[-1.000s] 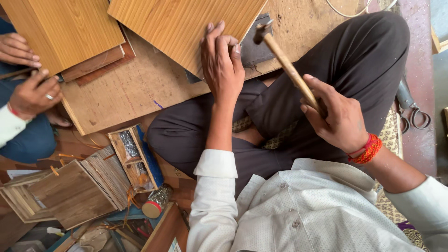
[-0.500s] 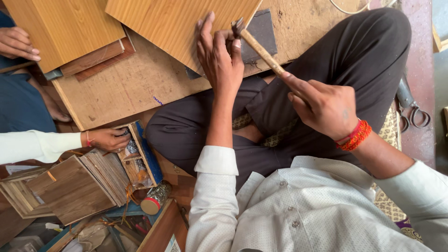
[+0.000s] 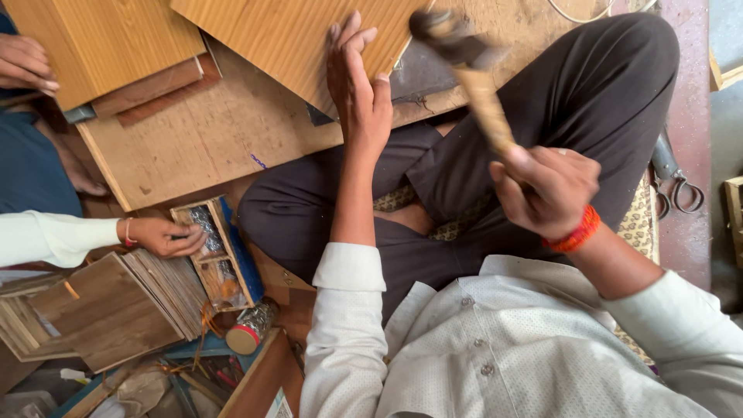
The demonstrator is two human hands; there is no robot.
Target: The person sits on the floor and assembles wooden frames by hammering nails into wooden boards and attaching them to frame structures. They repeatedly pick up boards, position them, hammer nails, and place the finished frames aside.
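Left hand: the left hand [image 3: 360, 93] lies flat with fingers spread on the near edge of the wooden panel [image 3: 302, 35]. It grips nothing; I judge it presses the panel down so that it does not jump.
Right hand: the right hand [image 3: 546, 190] is clenched around the lower end of the hammer [image 3: 464, 70] handle. The wrist has a red thread band.
Hammer: the dark head is blurred, raised just right of the left fingertips, above the right corner of the panel. The handle slopes from the fist up to the far left.
Panel: light striped veneer, lying on a larger rough board [image 3: 224, 139] on the floor, in front of the crossed legs.
Edges: the near panel edge runs slanted under the left palm. The hammer head is very close to the fingers, so there is little free room there.
Open room: the rough board is bare to the left of the left hand.
Neighbour: another person's hand [image 3: 162, 236] reaches into a small wooden box [image 3: 217, 251] at the near left, well apart from the hammer. A second hand [image 3: 27, 62] rests on another panel at the far left.
Right side: pliers [image 3: 673, 182] lie on the floor beside the knee.
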